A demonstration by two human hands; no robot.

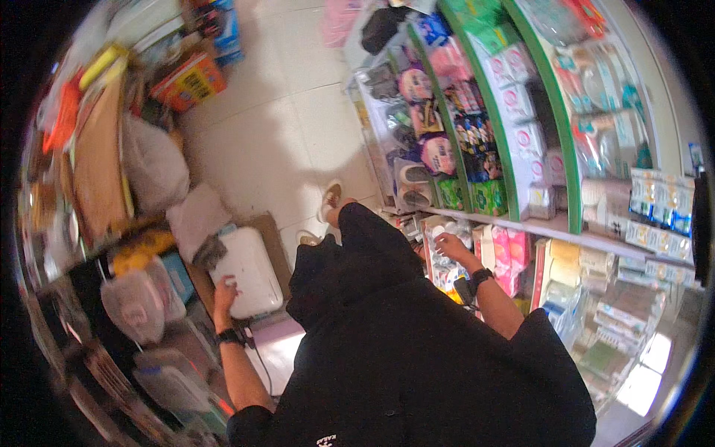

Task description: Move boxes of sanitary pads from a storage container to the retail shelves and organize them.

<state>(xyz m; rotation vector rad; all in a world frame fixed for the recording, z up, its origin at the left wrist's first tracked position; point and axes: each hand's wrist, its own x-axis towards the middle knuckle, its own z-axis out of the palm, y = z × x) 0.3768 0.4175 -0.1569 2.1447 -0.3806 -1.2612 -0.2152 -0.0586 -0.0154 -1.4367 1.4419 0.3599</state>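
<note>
My left hand [227, 291] hangs over the left edge of a white rounded case or lid [251, 274], its fingers loosely curled; whether it touches the case I cannot tell. On the right, my right hand [451, 247] is half open in front of the lower shelf goods, with nothing visible in it. Pink packages [509, 251] lie just to the right of that hand. Each wrist wears a dark band with a small device. A black cable hangs beside my left forearm. My shoes [330, 202] show on the tiled floor ahead.
Green-edged shelves [505, 162] of packaged goods run along the right. At the left stand cardboard [98, 162], a grey-white bag [153, 165], an orange and yellow box [190, 81] and clear plastic containers [134, 306]. A pale tiled floor [268, 112] lies between.
</note>
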